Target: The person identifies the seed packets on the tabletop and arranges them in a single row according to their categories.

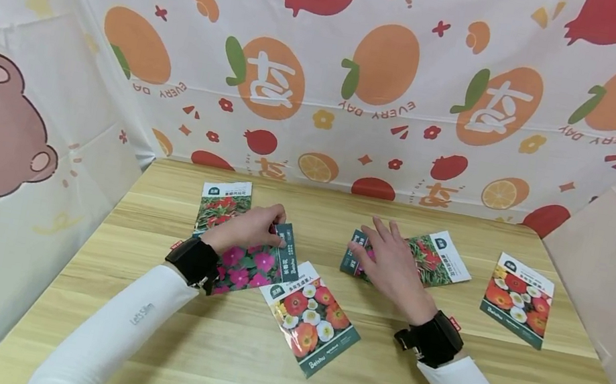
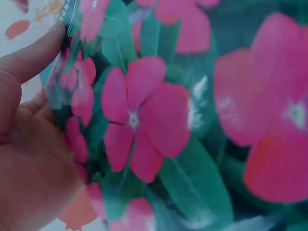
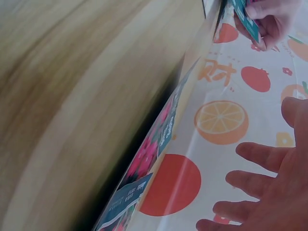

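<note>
While the left hand point(image 1: 245, 230) is closed in a pinch at the far edge of a pink-flower packet point(image 1: 253, 270), the right hand point(image 1: 392, 271) is released, its fingers spread and nothing grasped. The pinched packet is located left of the middle of the wooden table point(image 1: 229, 369), its dark green band turned to the right and that end held up from the table top. By the left wrist view, the thumb is laid along the packet's edge, and pink blossoms are shown among green leaves.

Behind the left hand, at the far left, a red-flower packet point(image 1: 223, 204) is partly hidden. Nearer, at the middle, a poppy packet point(image 1: 313, 322) is set aslant, its far left corner overlapped in the head view by the banded end.

Below the right hand, a second pink-flower packet point(image 1: 354, 254) is mostly covered from sight; beside it, to the right, another red-flower packet point(image 1: 440, 260) is seen. Which of these two is uppermost cannot be told. At the far right, a second poppy packet point(image 1: 519, 301) is placed well apart.

Beyond the table, a fruit-printed cloth point(image 1: 328, 73) is hung; black bands point(image 1: 439, 339) are worn on both wrists.
</note>
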`<state>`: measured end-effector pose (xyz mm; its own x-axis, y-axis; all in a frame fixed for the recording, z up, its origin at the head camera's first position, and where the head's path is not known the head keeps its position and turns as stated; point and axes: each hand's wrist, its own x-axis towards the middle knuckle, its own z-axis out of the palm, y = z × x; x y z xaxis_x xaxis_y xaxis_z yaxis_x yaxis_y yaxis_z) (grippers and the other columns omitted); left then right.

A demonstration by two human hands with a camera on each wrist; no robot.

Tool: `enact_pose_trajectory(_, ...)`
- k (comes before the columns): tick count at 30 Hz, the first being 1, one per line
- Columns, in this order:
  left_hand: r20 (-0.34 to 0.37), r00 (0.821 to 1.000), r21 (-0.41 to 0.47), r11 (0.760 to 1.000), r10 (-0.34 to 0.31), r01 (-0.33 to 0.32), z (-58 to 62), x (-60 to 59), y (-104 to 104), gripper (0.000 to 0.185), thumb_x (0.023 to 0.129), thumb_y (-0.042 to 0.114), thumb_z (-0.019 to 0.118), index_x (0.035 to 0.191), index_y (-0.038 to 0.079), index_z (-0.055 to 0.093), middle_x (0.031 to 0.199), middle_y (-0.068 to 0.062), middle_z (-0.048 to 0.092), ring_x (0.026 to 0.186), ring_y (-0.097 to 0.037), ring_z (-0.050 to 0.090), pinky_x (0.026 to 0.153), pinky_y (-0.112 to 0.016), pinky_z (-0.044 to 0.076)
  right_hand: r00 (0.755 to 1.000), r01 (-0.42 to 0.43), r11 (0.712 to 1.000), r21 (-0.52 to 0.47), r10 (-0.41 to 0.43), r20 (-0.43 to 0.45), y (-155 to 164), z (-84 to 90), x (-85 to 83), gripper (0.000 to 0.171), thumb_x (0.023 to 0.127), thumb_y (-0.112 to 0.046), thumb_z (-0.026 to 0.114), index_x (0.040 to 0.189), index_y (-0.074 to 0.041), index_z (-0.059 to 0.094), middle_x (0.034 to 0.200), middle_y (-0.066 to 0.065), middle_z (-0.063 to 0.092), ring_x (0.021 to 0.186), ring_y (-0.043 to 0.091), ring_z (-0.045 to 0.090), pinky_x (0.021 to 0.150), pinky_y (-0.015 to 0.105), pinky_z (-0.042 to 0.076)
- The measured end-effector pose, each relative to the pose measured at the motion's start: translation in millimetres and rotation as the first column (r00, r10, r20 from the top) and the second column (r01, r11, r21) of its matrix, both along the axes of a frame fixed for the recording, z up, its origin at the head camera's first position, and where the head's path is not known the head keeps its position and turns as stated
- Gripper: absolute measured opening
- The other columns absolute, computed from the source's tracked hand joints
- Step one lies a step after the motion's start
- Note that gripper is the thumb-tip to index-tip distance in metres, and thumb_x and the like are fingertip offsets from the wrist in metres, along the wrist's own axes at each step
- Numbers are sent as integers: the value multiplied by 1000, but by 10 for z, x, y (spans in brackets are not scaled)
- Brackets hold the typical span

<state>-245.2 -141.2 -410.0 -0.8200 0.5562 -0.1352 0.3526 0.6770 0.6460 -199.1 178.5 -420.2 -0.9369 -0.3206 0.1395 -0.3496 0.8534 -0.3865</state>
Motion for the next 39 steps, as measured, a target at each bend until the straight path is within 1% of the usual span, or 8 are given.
enact_pose_trajectory(4, 82, 995, 69, 996, 55, -61, 113, -16, 1, 31, 99, 9, 71, 117, 2, 48, 76, -5, 58, 62, -16, 45, 64, -32, 36, 1000, -1, 999, -41, 2, 9, -16, 27, 17, 66, 108, -54, 47, 148, -3, 55, 164, 23, 32, 154, 47, 17, 121, 64, 20)
enact_pose_trajectory(10, 62, 989, 174, 974, 135, -144, 211, -52, -18, 46, 102, 15, 69, 144, 10, 52, 89, -8, 66, 68, -18, 53, 64, -32, 40, 1000, -2, 992, -124, 4, 18, -43, 84, 44, 65, 109, -53, 45, 149, -3, 53, 164, 22, 33, 154, 43, 20, 121, 63, 23)
enact_pose_trajectory(16, 40, 963, 363, 894, 265, -261, 326, -50, -46, 42, 104, 22, 66, 145, 17, 56, 90, -11, 61, 73, -21, 50, 68, -35, 42, 1000, 14, 958, -286, -6, 28, -84, 133, 58, 64, 110, -51, 45, 151, -3, 50, 162, 20, 38, 150, 39, 33, 118, 60, 31)
enact_pose_trajectory(19, 80, 936, 474, 812, 344, -339, 390, -38, -47, 36, 105, 23, 64, 139, 12, 59, 103, -12, 65, 86, -22, 59, 77, -38, 47, 1000, 0, 942, -336, 5, 13, -125, 137, 50, 61, 110, -47, 46, 151, -2, 50, 161, 20, 41, 148, 39, 37, 117, 59, 33)
enact_pose_trajectory(24, 256, 867, 617, 619, 427, -487, 437, -8, -14, 32, 106, 23, 63, 132, 5, 56, 123, -13, 61, 101, -20, 62, 86, -30, 54, 999, 4, 894, -448, 15, 40, -195, 99, 50, 55, 110, -41, 50, 150, -3, 52, 149, 21, 54, 136, 38, 51, 109, 57, 43)
enact_pose_trajectory(31, 453, 812, 747, 340, 367, -571, 390, 77, 54, 17, 107, 11, 58, 119, 7, 48, 128, -15, 59, 101, -17, 68, 83, -25, 60, 997, 44, 826, -562, 0, 78, -281, 27, 45, 48, 109, -38, 54, 140, -2, 61, 124, 16, 71, 113, 31, 68, 95, 49, 55)
enact_pose_trajectory(35, 498, 805, 768, 268, 323, -582, 344, 138, 106, 13, 107, 8, 56, 116, 7, 47, 130, -17, 57, 100, -17, 69, 82, -26, 60, 993, 81, 770, -633, -6, 120, -300, 25, 65, 42, 108, -32, 58, 134, 1, 65, 111, 17, 75, 106, 35, 70, 91, 49, 56)
enact_pose_trajectory(39, 522, 795, 764, 245, 309, -597, 309, 181, 154, 14, 107, 7, 57, 116, 6, 46, 131, -16, 56, 97, -17, 70, 82, -27, 60, 982, 126, 669, -733, 19, 186, -317, 23, 54, 33, 107, -25, 62, 121, 4, 69, 100, 18, 76, 95, 34, 73, 89, 47, 59)
